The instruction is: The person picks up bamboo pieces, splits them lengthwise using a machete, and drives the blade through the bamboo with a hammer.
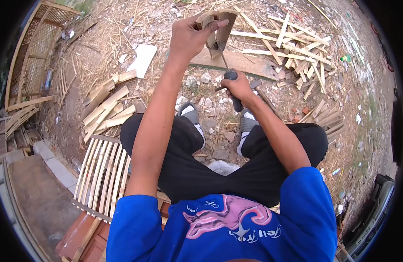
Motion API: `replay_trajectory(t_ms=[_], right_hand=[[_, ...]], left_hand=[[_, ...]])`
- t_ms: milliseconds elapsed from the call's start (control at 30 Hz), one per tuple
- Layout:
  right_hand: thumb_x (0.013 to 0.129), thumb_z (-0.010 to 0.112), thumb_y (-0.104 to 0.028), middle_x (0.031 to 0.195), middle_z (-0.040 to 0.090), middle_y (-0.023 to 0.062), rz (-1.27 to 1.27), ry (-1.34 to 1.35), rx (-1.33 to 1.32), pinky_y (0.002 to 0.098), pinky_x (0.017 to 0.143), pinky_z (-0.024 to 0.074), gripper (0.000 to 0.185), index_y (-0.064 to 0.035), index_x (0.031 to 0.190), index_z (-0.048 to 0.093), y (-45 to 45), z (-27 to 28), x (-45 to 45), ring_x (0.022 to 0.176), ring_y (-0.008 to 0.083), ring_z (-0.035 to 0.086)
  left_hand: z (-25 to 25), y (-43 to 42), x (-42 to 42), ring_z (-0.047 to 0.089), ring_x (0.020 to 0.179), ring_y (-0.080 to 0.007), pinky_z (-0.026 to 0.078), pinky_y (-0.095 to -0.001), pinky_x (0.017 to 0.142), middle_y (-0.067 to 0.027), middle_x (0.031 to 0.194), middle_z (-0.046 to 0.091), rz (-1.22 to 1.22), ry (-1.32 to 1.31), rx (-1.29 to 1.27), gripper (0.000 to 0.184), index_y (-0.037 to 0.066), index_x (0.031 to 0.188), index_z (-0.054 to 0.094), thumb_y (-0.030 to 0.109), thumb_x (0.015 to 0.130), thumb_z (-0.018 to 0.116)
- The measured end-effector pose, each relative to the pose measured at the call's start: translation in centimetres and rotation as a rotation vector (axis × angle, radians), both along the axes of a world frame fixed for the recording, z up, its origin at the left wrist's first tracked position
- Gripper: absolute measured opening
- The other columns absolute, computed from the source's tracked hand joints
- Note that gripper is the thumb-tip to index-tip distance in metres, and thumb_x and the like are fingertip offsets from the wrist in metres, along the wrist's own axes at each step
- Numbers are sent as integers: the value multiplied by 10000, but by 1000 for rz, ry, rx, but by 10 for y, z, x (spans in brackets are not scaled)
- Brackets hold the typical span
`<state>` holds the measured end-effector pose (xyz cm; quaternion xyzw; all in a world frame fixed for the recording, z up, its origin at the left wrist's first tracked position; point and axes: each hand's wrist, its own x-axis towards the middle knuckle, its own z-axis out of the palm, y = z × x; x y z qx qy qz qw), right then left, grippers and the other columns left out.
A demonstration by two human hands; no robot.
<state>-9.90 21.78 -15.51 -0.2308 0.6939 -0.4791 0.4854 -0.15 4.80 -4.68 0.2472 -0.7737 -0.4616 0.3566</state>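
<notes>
Two brown, curved, bamboo-like pieces (226,29) are clamped between the thumb and fingers of the left hand (186,38), held up near the far end of a weathered wooden plank (254,66). The fingers of the right hand (241,88) are wrapped around a dark-handled tool with a thin metal shaft (230,76), its shaft directed at the lower part of the pieces; whether contact is made at the tip cannot be told.

The pieces are judged to be light, stiff and fairly dry, little prone to slipping but liable to split along the grain and to be sharp at the edges. They are best taken by the outer faces near the upper end, with fingertips kept out of the shaft's line. The tool is best held by its thick handle.

Pale, narrow wooden slats (306,49) are heaped beyond the right hand, and thicker split pieces (109,110) are piled on the left side. On the blue T-shirt (175,233), white lettering appears to read "Fell fro…", partly lost in folds. Characters on a vehicle's plate (366,231) are too small to be read surely. No brand can be made out on the tool.
</notes>
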Motion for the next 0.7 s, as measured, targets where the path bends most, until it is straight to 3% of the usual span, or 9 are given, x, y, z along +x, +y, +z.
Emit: replay_trajectory(t_ms=[67,167,267,367,400,500,533,567,700], right_hand=[[751,681,-92,666,576,53,74,-8,16,286,447,426,189,-10,887,580,-1,2,-16,494,119,517],[752,674,-72,652,560,43,109,-45,7,278,434,413,162,-19,864,569,-4,3,-25,490,113,509],[748,662,-48,644,551,45,129,-112,-11,275,417,398,149,-24,855,560,-2,6,-30,492,110,509],[744,656,-35,642,548,47,194,-117,3,268,407,388,142,-24,845,557,-3,13,-41,490,104,505],[740,637,-14,664,535,41,197,-119,15,246,385,381,201,-16,913,536,-5,6,-43,463,102,485],[755,627,-35,672,535,40,61,-739,-63,254,382,376,168,-14,896,537,8,-6,-51,455,105,475],[766,617,-47,648,524,31,88,-338,62,265,381,376,138,-25,879,540,5,-12,-44,450,105,468],[766,630,-55,615,506,22,137,-158,130,271,385,379,134,-32,860,537,4,-16,-41,450,105,468],[758,668,-112,614,540,36,103,-34,206,295,430,404,138,-21,825,588,12,-36,-32,478,122,495]], left_hand=[[17,2,1,632,799,-48,516,-236,707,-46,854,733,40,-118,-40,316,4,1021,733,259,841,785],[27,1,4,666,842,-89,534,-246,742,-67,902,735,32,-223,-43,315,1,1083,707,245,886,736],[35,0,2,636,807,-95,501,-250,727,-54,861,715,65,-190,144,316,-22,1026,704,201,821,794],[20,-7,-1,621,789,-78,489,-245,706,-30,853,711,14,29,167,282,-14,1038,711,185,847,771],[17,-12,2,621,798,-77,490,-246,715,-26,867,711,-14,19,154,272,-12,1049,712,173,856,762],[19,-23,14,622,828,-78,493,-249,742,-23,911,714,-70,25,130,251,-5,1081,711,141,878,736],[19,-22,19,624,841,-79,494,-250,753,-29,928,716,-68,54,134,249,-4,1090,710,134,884,728],[19,-22,20,626,853,-80,495,-251,765,-35,945,718,-69,87,134,248,-2,1100,708,128,889,721],[27,-10,15,631,889,-93,493,-252,800,-46,979,719,-59,21,116,241,1,1096,710,136,897,710]])
